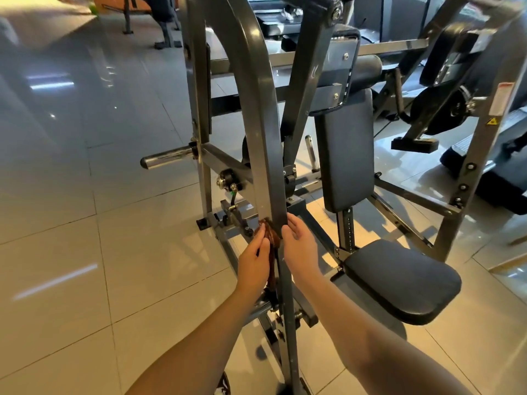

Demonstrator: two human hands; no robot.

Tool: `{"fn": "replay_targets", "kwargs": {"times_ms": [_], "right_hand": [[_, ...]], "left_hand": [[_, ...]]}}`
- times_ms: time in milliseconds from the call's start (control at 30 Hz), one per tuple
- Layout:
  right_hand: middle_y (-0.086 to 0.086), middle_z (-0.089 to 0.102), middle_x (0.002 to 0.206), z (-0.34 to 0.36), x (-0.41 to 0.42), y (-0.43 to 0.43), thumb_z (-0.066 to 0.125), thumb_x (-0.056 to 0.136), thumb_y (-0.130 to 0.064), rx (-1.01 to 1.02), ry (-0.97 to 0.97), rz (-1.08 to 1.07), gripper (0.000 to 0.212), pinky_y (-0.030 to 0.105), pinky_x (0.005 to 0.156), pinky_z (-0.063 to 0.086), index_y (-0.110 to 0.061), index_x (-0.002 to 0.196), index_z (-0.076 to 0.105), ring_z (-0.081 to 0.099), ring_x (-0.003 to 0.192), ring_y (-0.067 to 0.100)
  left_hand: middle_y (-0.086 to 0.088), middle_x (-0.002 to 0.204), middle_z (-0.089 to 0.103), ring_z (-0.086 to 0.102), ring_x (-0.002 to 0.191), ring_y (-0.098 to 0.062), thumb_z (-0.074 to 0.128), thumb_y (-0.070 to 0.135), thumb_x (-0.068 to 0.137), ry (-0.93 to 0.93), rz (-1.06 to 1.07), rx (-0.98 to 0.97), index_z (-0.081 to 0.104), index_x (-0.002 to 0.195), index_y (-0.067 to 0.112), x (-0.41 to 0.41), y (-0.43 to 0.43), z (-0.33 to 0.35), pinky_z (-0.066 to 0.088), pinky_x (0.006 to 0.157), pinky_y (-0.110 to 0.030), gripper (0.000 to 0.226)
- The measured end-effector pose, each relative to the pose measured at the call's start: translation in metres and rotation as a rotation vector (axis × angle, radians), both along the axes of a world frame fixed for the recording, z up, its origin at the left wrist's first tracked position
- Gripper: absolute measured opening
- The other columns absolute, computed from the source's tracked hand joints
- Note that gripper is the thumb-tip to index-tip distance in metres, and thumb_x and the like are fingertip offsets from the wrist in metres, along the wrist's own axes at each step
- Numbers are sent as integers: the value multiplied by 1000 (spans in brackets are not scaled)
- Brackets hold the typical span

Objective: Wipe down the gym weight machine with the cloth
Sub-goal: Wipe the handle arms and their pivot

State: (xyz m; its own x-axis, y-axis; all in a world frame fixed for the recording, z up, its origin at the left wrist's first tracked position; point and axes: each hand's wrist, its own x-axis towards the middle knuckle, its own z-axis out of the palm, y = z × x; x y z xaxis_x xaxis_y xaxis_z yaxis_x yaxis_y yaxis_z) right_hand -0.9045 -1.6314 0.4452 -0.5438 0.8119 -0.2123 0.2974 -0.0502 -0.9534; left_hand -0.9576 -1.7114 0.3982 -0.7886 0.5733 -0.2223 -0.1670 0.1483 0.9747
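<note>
The cloth (269, 233), a brown rag, was bunched against the left edge of the curved bar (265, 138) of the weight machine (288, 323), low on the bar, with a loose strip hanging down beside the steel. The left hand (253, 260) gripped it, its fingers curled round the wad and pressing it to the metal. The right hand (299, 243) was on the bar's other side at about the same height. Its fingers were only slightly bent, with the tips and thumb touching the right edge. It held nothing, and whether any finger reached behind the bar could not be told.

The bar was grey painted steel, arching up and away to the top of the frame. Left of it a chrome peg (168, 159) stuck out sideways from an upright. Right of it stood the dark upholstered back pad (345, 158), and below that the seat pad (399, 283), near the right forearm.

On the slanted frame post at far right was a white label (503, 99) with a red strip at its top. Its print was too small and blurred to read. Just under it sat a yellow triangular warning sticker (492, 121), its symbol not legible. No brand name could be made out on the machine.

Glossy pale floor tiles (71, 238) lay all around, and more gym equipment stood behind.
</note>
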Motion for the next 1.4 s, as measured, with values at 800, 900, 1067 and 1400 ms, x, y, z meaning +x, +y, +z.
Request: {"fn": "replay_targets", "kwargs": {"times_ms": [800,900,1067,1400], "right_hand": [[-11,65,129,-8,-3,-2,47,107,-24,55,-19,19,40,43,106,52,-34,145,49,60,121,9],[-11,65,131,-9,1,0,46,108,-24,36,-33,36,40,44,108,50,-33,146,49,60,122,10],[-9,69,118,1,5,8,47,108,-22,40,28,68,35,29,97,56,-25,141,56,65,109,4],[-7,54,143,-17,3,0,48,107,-26,32,-18,76,43,45,109,49,-35,149,44,52,131,14]], "left_hand": [[5,132,64,61,111,-3,34,30,111,-67,137,19,45,150,37,-4,23,10,52,100,-28,41],[11,127,65,60,121,-12,36,31,111,-105,87,-6,48,149,36,3,14,5,50,105,-33,40],[12,146,51,50,131,-8,37,33,110,1,122,107,40,151,42,-17,27,31,46,109,-33,42],[15,124,62,59,109,0,35,30,110,2,109,-38,50,145,35,3,19,23,48,85,-16,38]]}}
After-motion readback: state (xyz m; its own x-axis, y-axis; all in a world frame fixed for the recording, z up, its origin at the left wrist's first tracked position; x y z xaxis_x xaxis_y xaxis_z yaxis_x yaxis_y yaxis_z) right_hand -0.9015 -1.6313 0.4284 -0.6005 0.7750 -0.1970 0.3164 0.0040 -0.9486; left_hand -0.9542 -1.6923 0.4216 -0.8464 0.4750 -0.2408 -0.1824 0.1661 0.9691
